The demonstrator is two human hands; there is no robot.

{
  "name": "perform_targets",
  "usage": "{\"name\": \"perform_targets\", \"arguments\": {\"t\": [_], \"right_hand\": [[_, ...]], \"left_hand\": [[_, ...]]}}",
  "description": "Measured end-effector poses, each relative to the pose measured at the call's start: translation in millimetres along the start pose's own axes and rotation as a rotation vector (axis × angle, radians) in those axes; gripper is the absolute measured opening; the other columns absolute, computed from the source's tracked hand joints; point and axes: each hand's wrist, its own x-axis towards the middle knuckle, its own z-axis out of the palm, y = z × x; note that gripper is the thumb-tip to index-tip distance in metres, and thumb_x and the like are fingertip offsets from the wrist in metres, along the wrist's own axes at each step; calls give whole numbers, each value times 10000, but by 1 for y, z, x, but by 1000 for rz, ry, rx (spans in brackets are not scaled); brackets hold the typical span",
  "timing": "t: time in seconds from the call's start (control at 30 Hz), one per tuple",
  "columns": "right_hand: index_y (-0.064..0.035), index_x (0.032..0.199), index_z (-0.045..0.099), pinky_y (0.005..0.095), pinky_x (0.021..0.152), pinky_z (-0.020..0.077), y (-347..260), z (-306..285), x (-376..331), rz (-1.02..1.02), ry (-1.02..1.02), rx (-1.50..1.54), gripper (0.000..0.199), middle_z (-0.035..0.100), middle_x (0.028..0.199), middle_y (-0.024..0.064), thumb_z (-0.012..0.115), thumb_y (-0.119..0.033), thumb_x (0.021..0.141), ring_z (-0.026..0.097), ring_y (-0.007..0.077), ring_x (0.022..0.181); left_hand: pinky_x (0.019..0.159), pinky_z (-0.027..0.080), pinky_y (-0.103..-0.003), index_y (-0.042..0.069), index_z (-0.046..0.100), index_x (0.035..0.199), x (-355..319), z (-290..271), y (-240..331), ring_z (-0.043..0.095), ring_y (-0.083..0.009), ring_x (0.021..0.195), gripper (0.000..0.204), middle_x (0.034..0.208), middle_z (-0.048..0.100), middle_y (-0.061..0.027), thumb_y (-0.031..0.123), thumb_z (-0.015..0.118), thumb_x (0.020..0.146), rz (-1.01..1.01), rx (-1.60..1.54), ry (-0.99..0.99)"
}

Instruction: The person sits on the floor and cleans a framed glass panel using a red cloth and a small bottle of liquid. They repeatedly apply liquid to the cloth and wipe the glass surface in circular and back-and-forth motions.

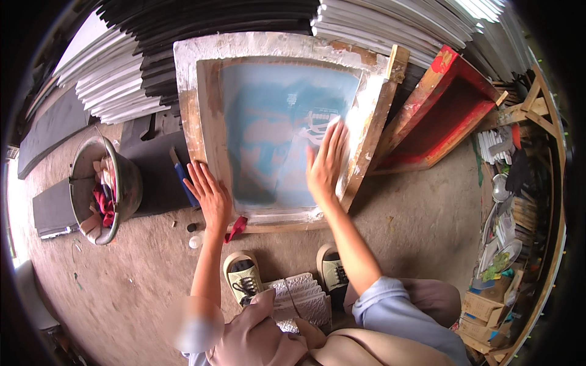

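In front of me lies a wooden-framed printing screen [278,222] with a whitish, paint-stained rim. Its blue mesh [259,100] carries a pale printed design near the right side. My right hand [328,160] rests over the mesh's right part with fingers stretched out, fingertips at the white design. Whether something thin lies under those fingertips, I cannot tell. Fingers spread, my left hand [212,192] lies at the frame's lower left edge. A blue-handled tool [182,177] is just beside it. A dark red cloth scrap [236,228] sits at the frame's near left corner.
Left stands a bucket [131,189] with rags inside. A second frame with red mesh [430,122] leans at the right. Stacked black sheets [213,18] and white sheets [378,27] line the back. A cluttered wooden shelf [558,183] borders the right. A small white bottle [195,242] is near my foot.
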Motion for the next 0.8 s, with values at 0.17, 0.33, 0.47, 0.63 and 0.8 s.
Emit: {"name": "perform_targets", "arguments": {"t": [0.17, 0.33, 0.47, 0.63, 0.8], "right_hand": [[99, 1434, 173, 521, 1144, 114, 13, -2, -76, -8, -185, -154, 749, 164, 1488, 312, 518, -328, 923, 136, 420, 1405], [104, 1415, 221, 492, 1139, 167, 4, -15, 57, -39, 140, -184, 710, 224, 1474, 291, 498, -339, 934, 185, 420, 1389], [76, 1426, 225, 494, 1134, 184, 7, -12, 63, -41, 162, -150, 701, 228, 1486, 259, 510, -333, 934, 201, 405, 1389], [82, 1433, 210, 514, 1135, 162, 18, -2, -62, -37, -139, -177, 756, 197, 1496, 279, 557, -325, 899, 188, 392, 1402], [52, 1433, 244, 510, 1130, 167, 14, -13, 23, -26, 32, -182, 637, 247, 1493, 234, 481, -289, 950, 216, 351, 1400]], "left_hand": [[1130, 64, -568, -79, 99, 1446, 0, -1, 4, 93, -411, 1418, 758, 1509, 108, -286, 78, 541, 851, 16, -24, 12], [1131, 65, -565, -80, 99, 1446, 2, -2, 3, 84, -408, 1420, 763, 1509, 110, -282, 99, 544, 852, 10, -20, 0], [1130, 63, -566, -81, 92, 1446, 1, 1, 3, 80, -410, 1420, 778, 1510, 108, -282, 109, 552, 849, -3, -22, -19], [1123, 81, -584, -111, 155, 1422, 3, -4, 7, 137, -431, 1404, 757, 1491, 172, -290, 135, 565, 835, -14, -37, -10], [1124, 71, -583, -113, 149, 1424, 1, -5, 6, 130, -429, 1406, 765, 1493, 165, -289, 147, 564, 835, -14, -48, -13]]}}
